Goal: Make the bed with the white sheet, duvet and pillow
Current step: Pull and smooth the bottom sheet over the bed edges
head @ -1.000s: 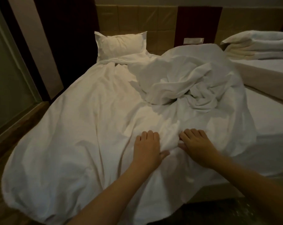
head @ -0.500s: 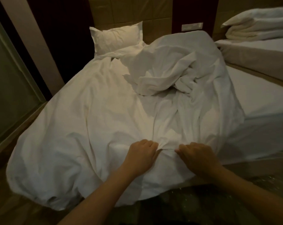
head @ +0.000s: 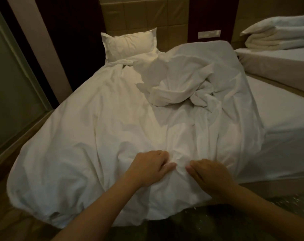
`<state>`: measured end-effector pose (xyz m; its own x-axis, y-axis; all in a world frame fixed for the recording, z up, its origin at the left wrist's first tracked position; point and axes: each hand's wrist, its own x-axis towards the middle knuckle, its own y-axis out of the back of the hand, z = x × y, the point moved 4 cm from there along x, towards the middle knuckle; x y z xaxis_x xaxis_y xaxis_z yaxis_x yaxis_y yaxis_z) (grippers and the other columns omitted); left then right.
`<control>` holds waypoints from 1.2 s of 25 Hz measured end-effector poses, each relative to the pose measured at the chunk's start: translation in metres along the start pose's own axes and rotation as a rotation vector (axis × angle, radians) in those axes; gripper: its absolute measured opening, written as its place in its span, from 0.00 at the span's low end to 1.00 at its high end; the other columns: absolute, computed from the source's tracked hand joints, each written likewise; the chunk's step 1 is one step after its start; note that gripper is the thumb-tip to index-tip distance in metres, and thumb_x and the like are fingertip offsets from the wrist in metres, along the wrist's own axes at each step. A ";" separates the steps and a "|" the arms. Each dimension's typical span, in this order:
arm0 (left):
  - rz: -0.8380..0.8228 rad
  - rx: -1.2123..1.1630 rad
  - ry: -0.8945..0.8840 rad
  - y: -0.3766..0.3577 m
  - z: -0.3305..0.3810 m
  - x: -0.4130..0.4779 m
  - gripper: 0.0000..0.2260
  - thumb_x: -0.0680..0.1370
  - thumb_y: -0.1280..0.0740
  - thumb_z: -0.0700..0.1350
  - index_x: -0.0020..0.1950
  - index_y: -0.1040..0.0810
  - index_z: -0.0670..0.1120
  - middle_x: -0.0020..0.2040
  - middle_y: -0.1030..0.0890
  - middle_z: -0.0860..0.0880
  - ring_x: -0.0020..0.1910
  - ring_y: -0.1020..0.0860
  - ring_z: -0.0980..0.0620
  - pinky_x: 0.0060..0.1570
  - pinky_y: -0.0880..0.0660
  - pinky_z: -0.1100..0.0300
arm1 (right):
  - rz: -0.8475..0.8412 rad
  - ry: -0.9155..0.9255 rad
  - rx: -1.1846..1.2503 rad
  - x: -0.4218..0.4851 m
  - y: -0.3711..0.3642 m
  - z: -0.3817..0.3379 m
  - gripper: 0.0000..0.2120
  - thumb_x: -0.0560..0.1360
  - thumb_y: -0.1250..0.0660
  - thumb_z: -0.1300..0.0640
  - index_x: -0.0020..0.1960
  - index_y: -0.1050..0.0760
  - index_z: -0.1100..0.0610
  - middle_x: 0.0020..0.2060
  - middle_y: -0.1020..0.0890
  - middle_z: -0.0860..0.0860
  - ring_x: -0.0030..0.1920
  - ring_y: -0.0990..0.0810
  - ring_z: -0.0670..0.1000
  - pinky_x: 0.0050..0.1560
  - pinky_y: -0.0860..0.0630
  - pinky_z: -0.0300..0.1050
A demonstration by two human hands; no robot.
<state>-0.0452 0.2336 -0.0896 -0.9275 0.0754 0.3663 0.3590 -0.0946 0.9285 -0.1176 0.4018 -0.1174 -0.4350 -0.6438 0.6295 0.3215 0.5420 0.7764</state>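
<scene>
Lower centre, the left hand (head: 151, 166) and right hand (head: 212, 174) each clutch a bunched fold of the duvet (head: 99, 129); its crumpled heap lies mid-frame, the pillow (head: 130, 43) upper left; pulling evenly with both hands should flatten it best.

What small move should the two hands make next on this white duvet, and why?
Probably pull the duvet gently toward yourself. The left hand and the right hand both grip a fold at its near edge, while a crumpled bunch lies farther up, near the pillow. A pull may flatten it.
</scene>
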 end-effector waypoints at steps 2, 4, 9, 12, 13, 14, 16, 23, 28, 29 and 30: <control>0.015 -0.131 0.116 0.014 -0.007 0.016 0.16 0.79 0.46 0.63 0.45 0.32 0.52 0.36 0.30 0.56 0.35 0.29 0.55 0.37 0.36 0.59 | -0.045 0.046 0.063 0.028 0.004 0.004 0.21 0.79 0.54 0.41 0.37 0.31 0.49 0.28 0.30 0.44 0.26 0.33 0.44 0.30 0.40 0.32; 0.082 -0.110 0.163 0.028 -0.016 0.043 0.16 0.78 0.45 0.63 0.48 0.31 0.52 0.35 0.32 0.57 0.34 0.30 0.56 0.37 0.36 0.60 | 0.042 0.121 0.046 0.066 0.012 0.008 0.17 0.78 0.47 0.45 0.37 0.30 0.52 0.28 0.30 0.46 0.26 0.33 0.46 0.29 0.34 0.38; 0.131 -0.034 0.246 0.047 -0.064 0.116 0.16 0.77 0.40 0.62 0.56 0.31 0.52 0.47 0.27 0.57 0.37 0.28 0.57 0.38 0.29 0.61 | 0.174 0.213 -0.022 0.165 0.015 0.035 0.11 0.75 0.40 0.48 0.44 0.25 0.55 0.34 0.24 0.50 0.33 0.28 0.49 0.38 0.35 0.40; 0.164 -0.084 0.279 0.048 -0.088 0.150 0.18 0.76 0.36 0.58 0.60 0.32 0.51 0.54 0.27 0.55 0.42 0.25 0.54 0.40 0.26 0.58 | 0.168 0.210 -0.130 0.203 0.000 0.041 0.13 0.71 0.29 0.51 0.50 0.24 0.58 0.41 0.22 0.55 0.38 0.26 0.54 0.40 0.30 0.45; 0.167 -0.107 0.299 0.048 -0.097 0.161 0.20 0.76 0.34 0.58 0.62 0.33 0.50 0.56 0.27 0.54 0.45 0.23 0.52 0.42 0.24 0.56 | 0.161 0.200 -0.165 0.211 -0.004 0.042 0.18 0.67 0.26 0.51 0.52 0.25 0.58 0.45 0.23 0.56 0.41 0.26 0.55 0.42 0.29 0.47; 0.153 -0.122 0.322 0.047 -0.108 0.173 0.23 0.75 0.33 0.58 0.63 0.35 0.51 0.59 0.29 0.53 0.49 0.23 0.51 0.45 0.23 0.54 | 0.157 0.211 -0.200 0.220 -0.007 0.045 0.23 0.64 0.25 0.50 0.55 0.27 0.58 0.49 0.25 0.57 0.44 0.27 0.56 0.45 0.31 0.49; 0.077 -0.110 0.362 0.045 -0.123 0.193 0.31 0.72 0.31 0.61 0.68 0.40 0.53 0.65 0.35 0.52 0.58 0.28 0.50 0.50 0.23 0.51 | 0.135 0.252 -0.278 0.237 -0.008 0.051 0.32 0.62 0.27 0.46 0.61 0.31 0.58 0.56 0.29 0.59 0.51 0.30 0.59 0.52 0.36 0.52; -0.073 -0.049 0.144 0.050 -0.145 0.242 0.34 0.72 0.30 0.58 0.73 0.42 0.55 0.67 0.36 0.51 0.61 0.32 0.48 0.55 0.26 0.52 | 0.038 0.073 -0.427 0.331 0.011 0.075 0.27 0.69 0.36 0.36 0.54 0.25 0.59 0.51 0.24 0.58 0.50 0.33 0.57 0.50 0.41 0.51; -0.329 -0.499 0.078 0.045 -0.170 0.238 0.41 0.68 0.28 0.51 0.75 0.47 0.51 0.66 0.39 0.50 0.66 0.36 0.50 0.62 0.31 0.58 | -0.274 -0.073 -0.453 0.354 -0.010 0.107 0.20 0.70 0.28 0.47 0.53 0.26 0.61 0.49 0.23 0.59 0.51 0.26 0.59 0.51 0.44 0.51; -0.306 -0.620 0.096 0.048 -0.175 0.240 0.40 0.68 0.30 0.52 0.75 0.46 0.50 0.65 0.39 0.51 0.66 0.35 0.50 0.61 0.32 0.63 | -0.263 -0.016 -0.468 0.352 -0.015 0.110 0.15 0.66 0.25 0.52 0.44 0.24 0.60 0.40 0.21 0.59 0.43 0.23 0.59 0.47 0.42 0.51; -0.226 -0.708 0.150 0.051 -0.179 0.243 0.39 0.68 0.30 0.53 0.74 0.45 0.51 0.63 0.39 0.51 0.64 0.34 0.50 0.58 0.31 0.67 | -0.219 0.029 -0.452 0.350 -0.018 0.113 0.11 0.63 0.25 0.57 0.38 0.26 0.59 0.33 0.22 0.58 0.35 0.23 0.58 0.43 0.42 0.50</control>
<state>-0.2709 0.0692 0.0364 -0.9929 0.0371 0.1126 0.0528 -0.7114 0.7008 -0.3704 0.2279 0.0859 -0.5113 -0.7347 0.4458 0.5604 0.1083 0.8211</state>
